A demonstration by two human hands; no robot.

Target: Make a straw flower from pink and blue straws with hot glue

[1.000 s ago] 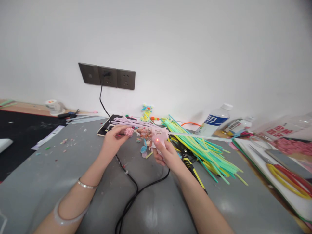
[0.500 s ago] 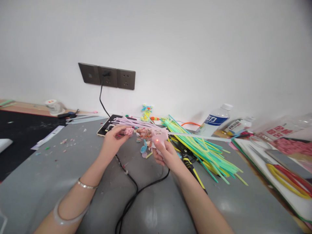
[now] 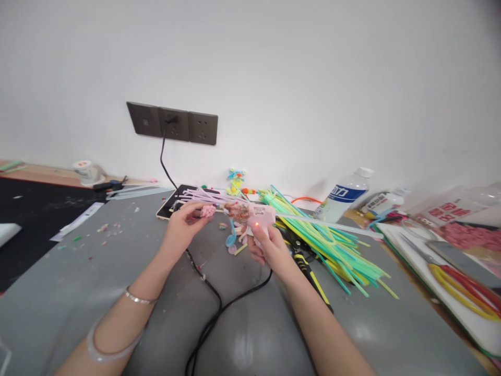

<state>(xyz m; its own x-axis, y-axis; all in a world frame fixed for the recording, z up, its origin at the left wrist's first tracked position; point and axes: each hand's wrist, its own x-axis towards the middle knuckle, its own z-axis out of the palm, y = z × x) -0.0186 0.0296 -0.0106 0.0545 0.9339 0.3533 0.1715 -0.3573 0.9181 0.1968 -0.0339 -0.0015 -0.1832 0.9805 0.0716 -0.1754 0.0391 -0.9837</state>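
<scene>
My right hand (image 3: 269, 244) is wrapped round the grip of a pink hot glue gun (image 3: 261, 214), its red light lit. A long clear glue stick (image 3: 332, 223) sticks out of its back end. The gun's front is crusted with brownish residue and points left. Pinched in the fingers of my left hand (image 3: 185, 222) is a small pink knobbly piece (image 3: 207, 211), close to the nozzle. Whether nozzle and piece touch, I cannot tell. Under the gun lie small coloured bits, among them a blue round piece (image 3: 230, 240).
Green and yellow pipe-like sticks (image 3: 329, 245) lie to the right over yellow-black pliers (image 3: 311, 277). Behind my left hand are lilac sticks (image 3: 211, 196) and a phone (image 3: 166, 206). A bottle (image 3: 346, 193) leans at the wall. The black cord (image 3: 219, 310) loops across the table; scissors (image 3: 462, 290) lie far right.
The glue gun and my right hand have shifted slightly right, so the nozzle has drawn back a little from the pink piece. My left hand has barely moved.
</scene>
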